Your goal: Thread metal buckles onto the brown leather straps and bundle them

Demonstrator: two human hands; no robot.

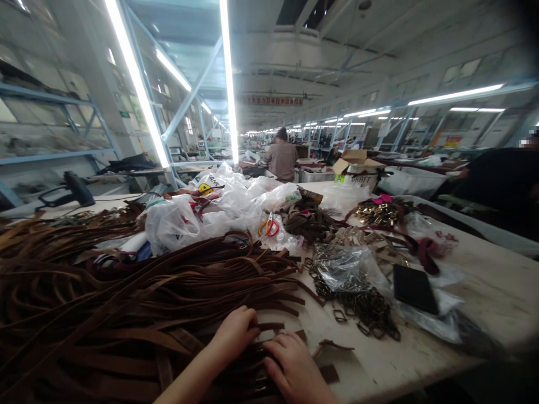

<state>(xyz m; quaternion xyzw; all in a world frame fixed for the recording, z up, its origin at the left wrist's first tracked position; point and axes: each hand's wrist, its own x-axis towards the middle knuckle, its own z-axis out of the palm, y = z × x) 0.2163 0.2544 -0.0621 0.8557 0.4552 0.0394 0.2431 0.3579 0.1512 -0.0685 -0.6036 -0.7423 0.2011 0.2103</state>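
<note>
A large heap of long brown leather straps [138,303] spreads over the left and front of the table. My left hand [238,331] is at the right ends of these straps, its fingers curled closed around strap ends. Just to the right, my right hand [290,359] bends its fingers over more strap ends, thumb towards the left hand. The hands partly hide what lies under and between them. One short, thin strap [332,344] lies loose to the right. Dark metal buckles [370,308] are piled beyond it, partly under a clear plastic bag [343,266].
Red-and-orange-handled scissors [268,226] rest against white plastic bags [236,199]. A black flat object [415,288] lies on the right of the table [484,280]. Brass-coloured hardware [377,213] and a cardboard box [357,165] are farther back. One person [282,157] is ahead, another [505,179] at right.
</note>
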